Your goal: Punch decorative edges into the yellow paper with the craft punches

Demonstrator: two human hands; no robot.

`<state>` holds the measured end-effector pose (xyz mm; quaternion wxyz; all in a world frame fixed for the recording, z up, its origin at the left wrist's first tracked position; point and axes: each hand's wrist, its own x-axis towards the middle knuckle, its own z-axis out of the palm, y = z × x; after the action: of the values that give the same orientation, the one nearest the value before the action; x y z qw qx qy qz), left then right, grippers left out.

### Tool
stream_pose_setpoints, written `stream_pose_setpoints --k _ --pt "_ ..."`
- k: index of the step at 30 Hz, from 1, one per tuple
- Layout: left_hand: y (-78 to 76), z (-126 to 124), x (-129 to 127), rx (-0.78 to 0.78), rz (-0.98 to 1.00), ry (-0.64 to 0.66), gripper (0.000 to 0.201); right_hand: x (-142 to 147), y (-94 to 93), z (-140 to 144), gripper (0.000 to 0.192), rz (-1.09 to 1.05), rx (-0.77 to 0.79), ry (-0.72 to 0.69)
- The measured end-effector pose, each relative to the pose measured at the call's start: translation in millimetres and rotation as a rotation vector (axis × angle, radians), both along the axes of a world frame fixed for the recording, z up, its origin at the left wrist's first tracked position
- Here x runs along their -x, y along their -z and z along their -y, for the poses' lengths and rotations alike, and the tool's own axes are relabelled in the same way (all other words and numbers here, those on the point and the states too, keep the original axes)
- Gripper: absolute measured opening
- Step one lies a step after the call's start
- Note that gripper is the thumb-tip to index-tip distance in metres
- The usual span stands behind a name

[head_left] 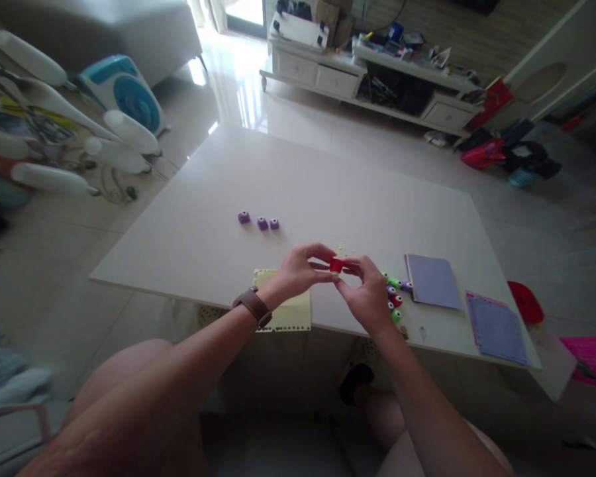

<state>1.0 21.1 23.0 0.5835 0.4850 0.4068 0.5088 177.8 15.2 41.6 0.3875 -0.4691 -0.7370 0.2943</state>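
Observation:
A small red craft punch is held between the fingertips of both hands above the table's near edge. My left hand, with a brown watch on its wrist, pinches it from the left. From the other side, the fingers of my right hand close on it. Under my left hand lies a yellow sheet of paper with small holes punched along its edges. Tiny yellow paper bits are scattered just beyond the hands. Several green, purple and red craft punches cluster beside my right hand, which partly hides them.
Three purple punches stand farther back on the white table. To the right lie a purple pad of paper and a purple sheet with punched edges. A red stool stands past the table's right edge.

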Motion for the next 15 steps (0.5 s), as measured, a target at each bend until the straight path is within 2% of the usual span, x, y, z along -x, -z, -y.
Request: stream_pose_setpoints --k 5,11,15 --pt "0.6 2.7 -0.2 -0.069 0.032 0.012 0.036 -0.5 -3.3 1.6 0.025 -0.004 -0.053 -0.002" --pt "-0.4 3.4 -0.5 -0.139 0.007 -0.067 0.033 -2.4 -5.3 2.5 0.032 0.023 -0.114 -0.033" --pt "2.0 1.6 -2.2 -0.178 0.018 -0.085 0.032 -3.7 -5.7 3.0 0.03 0.082 -0.191 -0.027"
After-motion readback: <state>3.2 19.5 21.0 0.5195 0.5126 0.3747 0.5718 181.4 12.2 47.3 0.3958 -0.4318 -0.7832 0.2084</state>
